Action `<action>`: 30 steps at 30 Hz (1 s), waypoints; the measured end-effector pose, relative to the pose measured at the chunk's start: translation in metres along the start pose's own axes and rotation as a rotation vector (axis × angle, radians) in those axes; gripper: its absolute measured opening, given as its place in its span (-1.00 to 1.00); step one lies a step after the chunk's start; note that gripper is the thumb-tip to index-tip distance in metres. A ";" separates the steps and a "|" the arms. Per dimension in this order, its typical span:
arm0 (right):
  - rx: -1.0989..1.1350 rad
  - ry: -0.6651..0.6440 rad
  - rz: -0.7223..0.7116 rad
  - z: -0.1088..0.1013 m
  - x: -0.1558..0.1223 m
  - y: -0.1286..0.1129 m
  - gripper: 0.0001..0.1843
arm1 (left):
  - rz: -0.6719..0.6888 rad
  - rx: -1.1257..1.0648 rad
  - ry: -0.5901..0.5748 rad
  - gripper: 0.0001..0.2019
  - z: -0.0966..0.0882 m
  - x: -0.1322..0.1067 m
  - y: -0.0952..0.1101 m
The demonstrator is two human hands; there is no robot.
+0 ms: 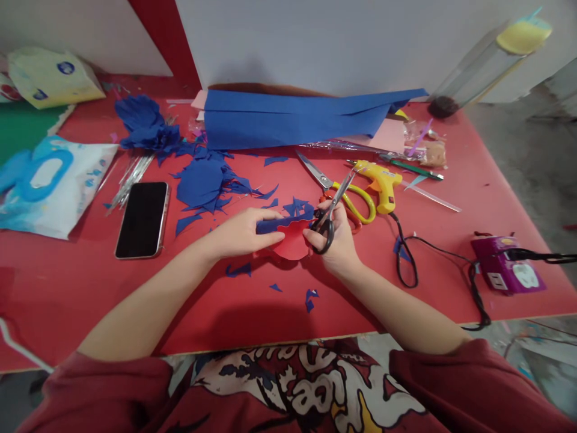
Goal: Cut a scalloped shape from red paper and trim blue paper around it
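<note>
My left hand (246, 231) pinches a piece of blue and red paper (291, 236) just above the red table (90, 282). My right hand (336, 240) grips black-handled scissors (331, 210), fingers through the loops, blades pointing up and away, right beside the paper's edge. The paper has a scalloped red lower edge and a blue strip on top. Small blue scraps (311, 297) lie on the table in front of my hands.
A black phone (143, 219) lies left. Yellow-handled scissors (347, 192), a yellow glue gun (383, 183) with black cord, and a purple power strip (507, 270) sit right. Folded blue paper sheets (293, 117), blue cuttings (198, 180), wipes packets (45, 180) and a clear tube (487, 60) surround them.
</note>
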State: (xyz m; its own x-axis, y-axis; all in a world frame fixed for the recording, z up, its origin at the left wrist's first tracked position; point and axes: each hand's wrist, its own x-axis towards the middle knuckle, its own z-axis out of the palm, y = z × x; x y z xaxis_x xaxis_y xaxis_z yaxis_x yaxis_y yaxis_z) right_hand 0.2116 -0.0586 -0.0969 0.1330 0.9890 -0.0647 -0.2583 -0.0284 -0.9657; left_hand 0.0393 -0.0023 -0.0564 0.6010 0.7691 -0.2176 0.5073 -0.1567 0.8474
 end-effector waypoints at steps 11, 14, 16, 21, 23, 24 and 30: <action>-0.055 -0.017 0.016 0.000 0.000 0.002 -0.54 | -0.034 -0.096 0.245 -0.83 0.027 0.002 0.000; -0.060 -0.034 0.025 0.000 0.000 0.002 -0.54 | -0.032 -0.082 0.248 -0.83 0.024 0.003 -0.002; -0.052 -0.035 0.034 0.000 0.001 0.002 -0.54 | -0.033 -0.056 0.251 -0.84 0.021 0.003 -0.003; -0.020 -0.038 0.088 -0.001 0.002 0.003 -0.55 | -0.035 0.017 0.236 -0.86 0.010 0.004 -0.002; -0.016 -0.033 0.097 -0.001 0.003 0.003 -0.55 | -0.040 0.031 0.225 -0.87 0.005 0.003 -0.001; -0.012 -0.028 0.097 -0.002 0.003 0.003 -0.56 | -0.038 0.032 0.226 -0.87 0.002 0.003 -0.001; 0.025 -0.092 0.114 -0.001 0.002 0.004 -0.59 | -0.039 0.049 0.356 -0.87 -0.017 0.000 0.005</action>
State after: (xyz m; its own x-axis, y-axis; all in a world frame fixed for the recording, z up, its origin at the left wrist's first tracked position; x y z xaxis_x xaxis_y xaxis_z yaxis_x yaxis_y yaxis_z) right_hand 0.2116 -0.0568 -0.1011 0.0137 0.9887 -0.1492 -0.2910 -0.1388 -0.9466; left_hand 0.0311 0.0072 -0.0442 0.3319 0.9414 -0.0593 0.5598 -0.1460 0.8157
